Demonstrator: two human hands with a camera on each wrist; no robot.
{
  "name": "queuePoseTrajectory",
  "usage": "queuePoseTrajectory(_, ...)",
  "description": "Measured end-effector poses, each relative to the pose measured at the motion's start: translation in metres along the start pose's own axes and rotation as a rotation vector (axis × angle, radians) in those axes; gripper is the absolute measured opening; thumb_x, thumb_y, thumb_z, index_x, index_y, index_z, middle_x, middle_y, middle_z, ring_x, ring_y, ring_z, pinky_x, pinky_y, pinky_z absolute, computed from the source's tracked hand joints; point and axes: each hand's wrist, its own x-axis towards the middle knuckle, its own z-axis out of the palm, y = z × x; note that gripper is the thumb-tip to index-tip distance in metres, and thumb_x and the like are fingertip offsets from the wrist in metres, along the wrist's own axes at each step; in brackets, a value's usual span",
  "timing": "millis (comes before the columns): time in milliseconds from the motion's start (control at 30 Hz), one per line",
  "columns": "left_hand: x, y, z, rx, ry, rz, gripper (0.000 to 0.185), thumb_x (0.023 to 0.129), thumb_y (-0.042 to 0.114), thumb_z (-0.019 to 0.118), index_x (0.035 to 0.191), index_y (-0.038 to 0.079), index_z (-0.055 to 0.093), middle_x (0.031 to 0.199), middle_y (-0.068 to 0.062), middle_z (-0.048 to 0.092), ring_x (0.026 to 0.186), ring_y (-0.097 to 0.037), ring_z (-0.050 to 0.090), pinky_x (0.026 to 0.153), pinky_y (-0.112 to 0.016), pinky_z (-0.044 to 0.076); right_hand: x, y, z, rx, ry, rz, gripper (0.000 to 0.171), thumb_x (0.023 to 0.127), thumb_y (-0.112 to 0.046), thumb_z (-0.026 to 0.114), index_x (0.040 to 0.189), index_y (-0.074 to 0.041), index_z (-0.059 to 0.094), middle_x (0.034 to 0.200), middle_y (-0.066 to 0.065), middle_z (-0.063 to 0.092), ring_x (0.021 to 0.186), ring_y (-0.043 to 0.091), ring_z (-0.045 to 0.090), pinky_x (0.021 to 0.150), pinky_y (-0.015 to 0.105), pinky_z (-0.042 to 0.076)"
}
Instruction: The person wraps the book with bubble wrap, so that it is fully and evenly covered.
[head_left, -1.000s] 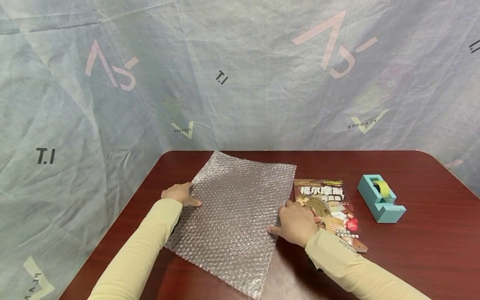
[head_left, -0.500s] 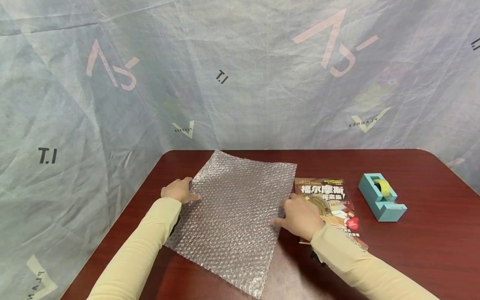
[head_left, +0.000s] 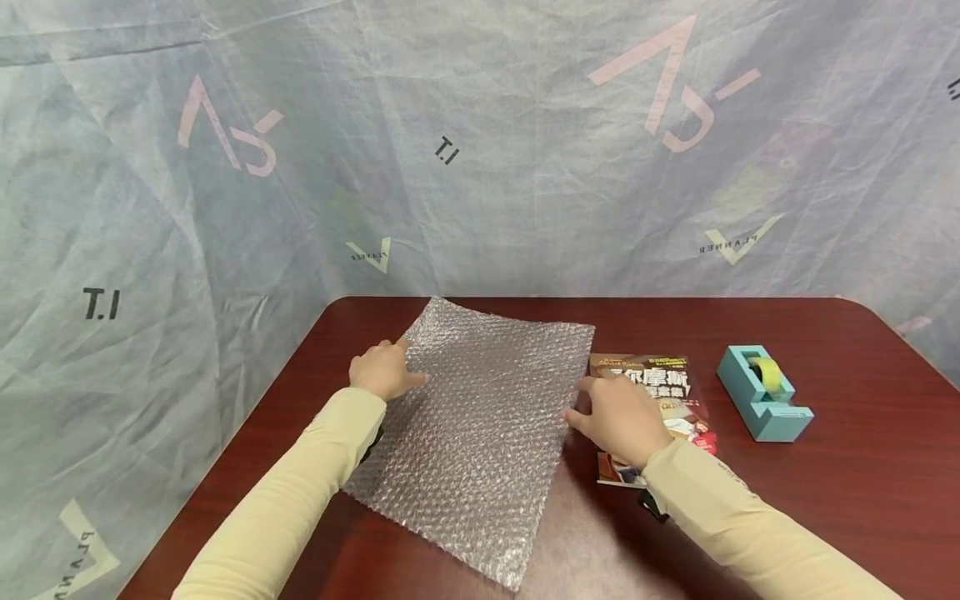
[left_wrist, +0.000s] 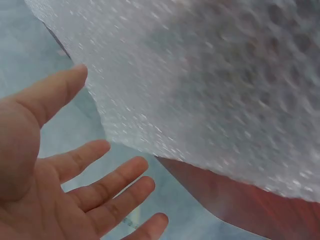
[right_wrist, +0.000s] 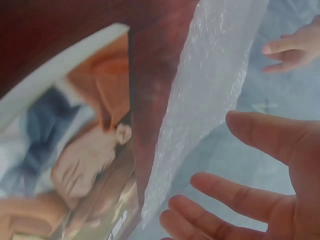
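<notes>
A sheet of clear bubble wrap [head_left: 480, 417] lies flat on the dark red table, its corners turned at a slant. My left hand [head_left: 381, 371] hovers over its left edge; in the left wrist view that hand [left_wrist: 95, 190] has spread fingers and holds nothing. Over the right edge and the book's left part is my right hand [head_left: 618, 417]. The right wrist view shows this hand [right_wrist: 250, 190] with fingers apart and nothing held. Beneath it lies a paperback book [head_left: 675, 408] with a colourful printed cover, partly hidden by the hand.
To the right of the book stands a teal tape dispenser [head_left: 765, 396] with a yellowish roll of tape. The table [head_left: 840, 500] has rounded far corners. A grey printed cloth [head_left: 525, 167] hangs behind it and along the left side.
My left hand has moved right and slightly away from me, over the bubble wrap. My right hand has shifted right, further over the book. The sheet's position is nearly the same.
</notes>
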Motion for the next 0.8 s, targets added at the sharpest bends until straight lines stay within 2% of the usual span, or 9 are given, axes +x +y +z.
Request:
queuePoseTrajectory(200, 0.002, 0.018, 0.001, -0.009, 0.066, 0.045, 0.07, 0.094, 0.039, 0.073, 0.149, 0.005, 0.05, 0.143, -0.022, 0.055, 0.121, -0.04, 0.059, 0.101, -0.06, 0.045, 0.0, 0.012, -0.01, 0.034, 0.012, 0.057, 0.04, 0.091, -0.032, 0.075, 0.117, -0.002, 0.074, 0.102, 0.018, 0.073, 0.067, 0.025, 0.063, 0.048, 0.039, 0.047)
queuePoseTrajectory(300, 0.001, 0.028, 0.0, -0.001, 0.09, 0.068, 0.069, 0.093, 0.041, 0.073, 0.148, 0.006, 0.052, 0.142, -0.02, 0.057, 0.122, -0.039, 0.059, 0.1, -0.059, 0.046, -0.001, 0.018, -0.016, 0.055, 0.011, 0.094, 0.042, 0.091, -0.032, 0.074, 0.12, -0.003, 0.074, 0.11, 0.022, 0.072, 0.066, 0.026, 0.061, 0.045, 0.038, 0.044)
queuePoseTrajectory(500, -0.005, 0.053, 0.0, 0.031, 0.119, 0.112, 0.069, 0.093, 0.048, 0.072, 0.148, 0.01, 0.054, 0.137, -0.017, 0.062, 0.117, -0.038, 0.063, 0.097, -0.054, 0.05, -0.003, 0.034, -0.027, 0.052, -0.01, 0.157, 0.049, 0.094, -0.037, 0.07, 0.127, -0.001, 0.069, 0.122, 0.028, 0.067, 0.085, 0.042, 0.068, 0.05, 0.046, 0.049)
queuePoseTrajectory(600, -0.008, 0.066, 0.001, 0.045, 0.119, 0.133, 0.069, 0.093, 0.049, 0.071, 0.147, 0.011, 0.054, 0.136, -0.017, 0.063, 0.112, -0.037, 0.065, 0.094, -0.053, 0.052, -0.005, 0.042, -0.031, 0.062, -0.007, 0.176, 0.049, 0.095, -0.037, 0.069, 0.128, -0.001, 0.069, 0.123, 0.03, 0.065, 0.081, 0.04, 0.067, 0.049, 0.043, 0.047)
queuePoseTrajectory(733, -0.011, 0.081, 0.002, 0.067, 0.122, 0.158, 0.068, 0.094, 0.05, 0.07, 0.147, 0.011, 0.054, 0.14, -0.016, 0.06, 0.115, -0.037, 0.065, 0.095, -0.053, 0.052, -0.008, 0.054, -0.036, 0.078, -0.013, 0.201, 0.051, 0.096, -0.036, 0.068, 0.131, 0.0, 0.066, 0.119, 0.03, 0.066, 0.064, 0.028, 0.059, 0.044, 0.037, 0.04)
queuePoseTrajectory(800, -0.012, 0.089, 0.003, 0.068, 0.128, 0.174, 0.067, 0.095, 0.05, 0.069, 0.147, 0.011, 0.055, 0.142, -0.014, 0.059, 0.117, -0.036, 0.064, 0.096, -0.052, 0.052, -0.01, 0.06, -0.039, 0.068, -0.018, 0.215, 0.054, 0.095, -0.037, 0.069, 0.131, 0.003, 0.065, 0.118, 0.031, 0.065, 0.063, 0.028, 0.058, 0.044, 0.037, 0.04)
